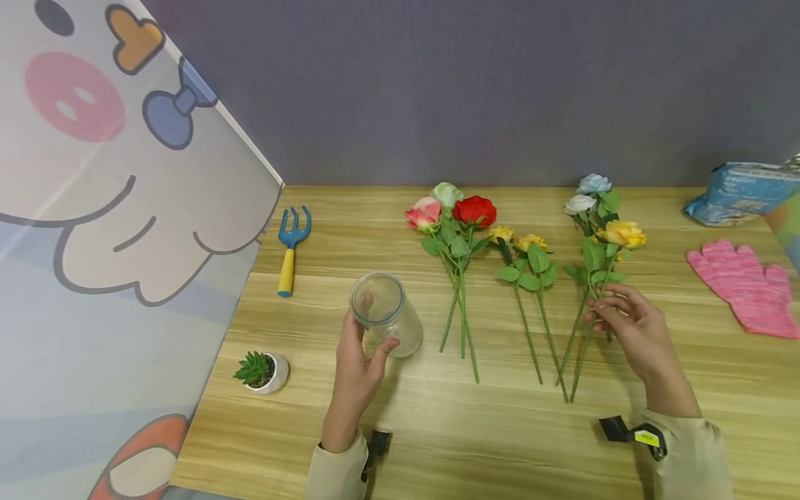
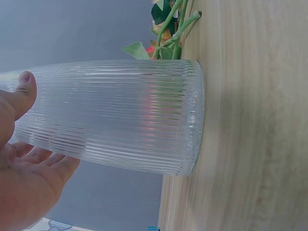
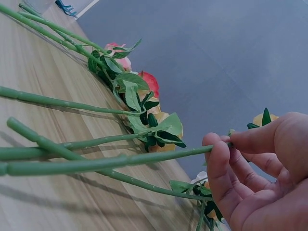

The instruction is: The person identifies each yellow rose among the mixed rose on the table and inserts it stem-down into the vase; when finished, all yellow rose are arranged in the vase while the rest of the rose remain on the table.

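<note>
In the head view my left hand (image 1: 359, 368) holds a clear ribbed glass vase (image 1: 406, 332) round its upper part. The left wrist view shows the vase (image 2: 110, 115) with its base at the tabletop, thumb on one side and fingers on the other. My right hand (image 1: 644, 333) pinches the green stem (image 3: 120, 161) of a yellow rose (image 1: 625, 235) between thumb and fingertips. Beneath and behind that rose lie a white rose (image 1: 580, 204) and a pale blue rose (image 1: 594, 183). Two yellow roses (image 1: 531, 242) lie just left of them.
Red (image 1: 475, 210), pink (image 1: 423, 213) and pale green roses (image 1: 447, 194) lie at the back middle. A toy garden fork (image 1: 287, 271) and potted succulent (image 1: 269, 373) are on the left. Pink glove (image 1: 753, 292) and blue bag (image 1: 744, 194) are on the right. A grey wall (image 1: 475, 90) stands behind.
</note>
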Demonstrator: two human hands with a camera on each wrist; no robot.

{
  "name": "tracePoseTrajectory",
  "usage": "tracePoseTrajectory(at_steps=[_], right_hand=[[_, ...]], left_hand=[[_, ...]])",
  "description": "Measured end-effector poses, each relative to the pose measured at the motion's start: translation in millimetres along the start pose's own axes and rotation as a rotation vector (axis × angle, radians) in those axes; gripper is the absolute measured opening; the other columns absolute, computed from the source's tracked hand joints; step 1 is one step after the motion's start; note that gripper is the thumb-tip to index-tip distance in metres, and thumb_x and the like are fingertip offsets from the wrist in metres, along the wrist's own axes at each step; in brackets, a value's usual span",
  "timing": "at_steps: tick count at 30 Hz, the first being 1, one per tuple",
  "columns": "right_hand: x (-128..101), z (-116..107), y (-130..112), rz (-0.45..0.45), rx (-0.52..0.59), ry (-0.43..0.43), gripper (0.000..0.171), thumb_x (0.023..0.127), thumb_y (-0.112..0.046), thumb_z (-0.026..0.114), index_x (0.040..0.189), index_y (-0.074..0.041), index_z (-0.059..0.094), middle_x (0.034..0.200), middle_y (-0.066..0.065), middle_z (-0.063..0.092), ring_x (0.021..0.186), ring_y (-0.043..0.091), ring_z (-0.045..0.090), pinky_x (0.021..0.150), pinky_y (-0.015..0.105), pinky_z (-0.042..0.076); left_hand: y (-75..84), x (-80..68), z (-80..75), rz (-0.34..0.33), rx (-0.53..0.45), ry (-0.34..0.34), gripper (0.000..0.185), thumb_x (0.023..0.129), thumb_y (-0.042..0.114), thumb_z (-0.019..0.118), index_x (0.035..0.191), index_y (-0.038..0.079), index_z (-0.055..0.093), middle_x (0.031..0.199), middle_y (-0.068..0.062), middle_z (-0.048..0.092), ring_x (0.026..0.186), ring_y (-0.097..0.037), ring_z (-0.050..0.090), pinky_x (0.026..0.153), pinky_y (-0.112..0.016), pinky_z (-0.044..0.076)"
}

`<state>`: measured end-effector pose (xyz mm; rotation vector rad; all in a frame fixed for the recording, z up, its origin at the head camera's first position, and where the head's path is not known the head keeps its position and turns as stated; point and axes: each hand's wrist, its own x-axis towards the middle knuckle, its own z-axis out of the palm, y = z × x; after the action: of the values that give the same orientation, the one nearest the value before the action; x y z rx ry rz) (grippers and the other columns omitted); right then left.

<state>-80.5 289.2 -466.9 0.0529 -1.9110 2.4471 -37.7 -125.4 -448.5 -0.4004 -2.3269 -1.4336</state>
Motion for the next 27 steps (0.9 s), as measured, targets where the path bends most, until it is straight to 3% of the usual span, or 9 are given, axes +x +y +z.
tracePoseTrajectory(at_steps=[8, 21, 27], right_hand=[[0.5, -0.1, -0.5, 0.018, 0.033, 0.008, 0.038, 0.101, 0.014, 0.051, 0.121, -0.014, 0.067, 0.098, 0.000, 0.077, 0.080, 0.010, 0.075, 0.063, 0.018, 0.060], [3.3, 3.9, -3.1, 0.000, 0.113, 0.186, 0.031, 0.098, 0.015, 0.055, 0.104, -0.008, 0.075, 0.090, 0.002, 0.079, 0.072, 0.010, 0.076, 0.060, 0.018, 0.060], [3.4, 3.4, -4.2, 0.013, 0.144, 0.218, 0.028, 0.098, 0.013, 0.057, 0.103, -0.006, 0.076, 0.090, 0.004, 0.079, 0.073, 0.012, 0.076, 0.060, 0.019, 0.060]], left_hand=[[-0.7, -0.7, -0.3, 0.006, -0.001, -0.001, 0.081, 0.092, 0.013, 0.074, 0.154, -0.009, 0.027, 0.149, -0.032, 0.042, 0.138, -0.052, 0.045, 0.117, -0.057, 0.035], [0.2, -0.3, -0.1, 0.002, -0.006, 0.001, 0.083, 0.089, 0.004, 0.076, 0.155, -0.008, 0.027, 0.151, -0.032, 0.041, 0.139, -0.052, 0.045, 0.117, -0.057, 0.035], [0.5, 0.6, 0.5, 0.010, 0.009, 0.002, 0.086, 0.086, -0.002, 0.077, 0.155, -0.009, 0.026, 0.147, -0.032, 0.045, 0.137, -0.051, 0.047, 0.115, -0.059, 0.039]])
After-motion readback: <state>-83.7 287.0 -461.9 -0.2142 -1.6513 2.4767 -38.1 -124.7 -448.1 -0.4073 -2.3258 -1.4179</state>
